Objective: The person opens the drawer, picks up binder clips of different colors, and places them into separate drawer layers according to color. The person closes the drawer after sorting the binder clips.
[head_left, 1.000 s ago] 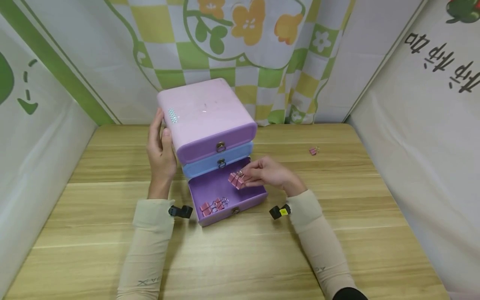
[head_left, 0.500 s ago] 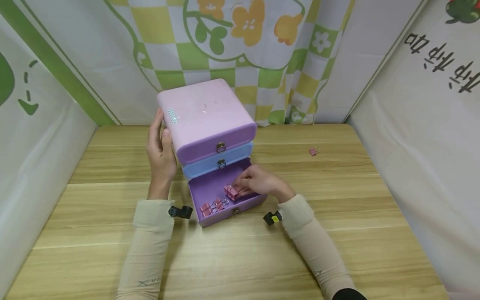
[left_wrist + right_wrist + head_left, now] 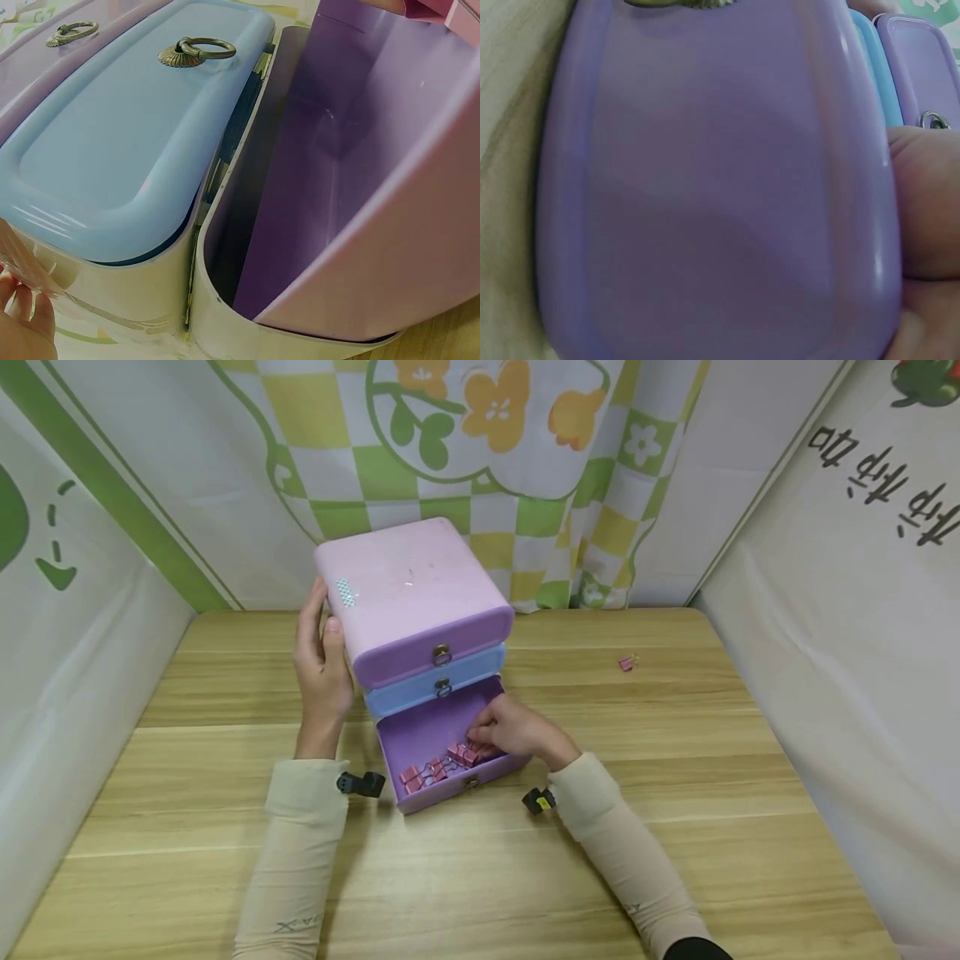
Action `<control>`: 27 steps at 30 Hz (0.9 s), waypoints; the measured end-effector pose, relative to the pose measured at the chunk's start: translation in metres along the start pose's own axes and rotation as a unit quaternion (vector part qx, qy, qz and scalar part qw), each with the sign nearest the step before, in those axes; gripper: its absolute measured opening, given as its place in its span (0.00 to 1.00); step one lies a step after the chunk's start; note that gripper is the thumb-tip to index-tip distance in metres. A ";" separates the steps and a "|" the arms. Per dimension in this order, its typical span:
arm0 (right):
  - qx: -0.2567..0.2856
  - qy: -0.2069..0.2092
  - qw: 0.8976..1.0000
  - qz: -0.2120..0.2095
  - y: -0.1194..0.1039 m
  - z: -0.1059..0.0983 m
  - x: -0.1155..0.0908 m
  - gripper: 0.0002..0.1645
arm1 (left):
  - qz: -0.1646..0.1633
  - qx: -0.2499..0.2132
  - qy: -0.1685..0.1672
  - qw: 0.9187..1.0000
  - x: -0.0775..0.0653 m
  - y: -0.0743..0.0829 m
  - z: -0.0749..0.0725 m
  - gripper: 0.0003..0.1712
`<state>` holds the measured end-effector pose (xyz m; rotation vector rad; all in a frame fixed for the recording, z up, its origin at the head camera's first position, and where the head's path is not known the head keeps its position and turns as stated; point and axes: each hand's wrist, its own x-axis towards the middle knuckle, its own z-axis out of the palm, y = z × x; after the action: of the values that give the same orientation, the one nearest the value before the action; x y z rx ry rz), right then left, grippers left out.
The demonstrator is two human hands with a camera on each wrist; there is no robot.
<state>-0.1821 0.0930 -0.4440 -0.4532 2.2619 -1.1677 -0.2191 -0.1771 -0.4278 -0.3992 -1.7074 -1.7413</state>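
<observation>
A small drawer cabinet has a pink top, a purple upper drawer and a blue middle drawer. Its lowest purple drawer is pulled out. My left hand rests with straight fingers against the cabinet's left side. My right hand reaches down into the lowest drawer, fingers curled at a pink binder clip near the front wall. To its left lie more pink binder clips. In the right wrist view the drawer front hides the fingertips.
One more pink binder clip lies on the wooden table, right of the cabinet. A checked, flowered curtain hangs close behind. Pale fabric walls stand at both sides.
My right hand has moved down and left into the lowest drawer, taking the binder clip from above the drawer to its floor beside the others. The left hand has stayed in place.
</observation>
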 end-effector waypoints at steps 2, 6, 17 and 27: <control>-0.010 0.006 1.000 0.005 -0.002 -0.001 -0.002 0.13 | 0.000 0.000 0.001 1.000 0.000 0.000 0.000 0.30; -0.030 0.022 0.999 0.019 -0.003 -0.004 -0.006 0.13 | 0.002 0.003 0.002 1.000 0.000 -0.001 -0.001 0.30; -0.004 0.049 0.999 0.023 -0.005 -0.020 -0.016 0.15 | -0.005 -0.003 0.005 1.000 -0.001 0.002 0.000 0.30; 0.073 0.102 0.992 0.015 -0.003 -0.052 -0.035 0.20 | -0.002 -0.001 -0.001 1.000 0.000 0.002 0.000 0.30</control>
<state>-0.1860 0.1427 -0.4065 -0.2516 2.3226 -1.4068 -0.2181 -0.1772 -0.4264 -0.3996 -1.7096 -1.7447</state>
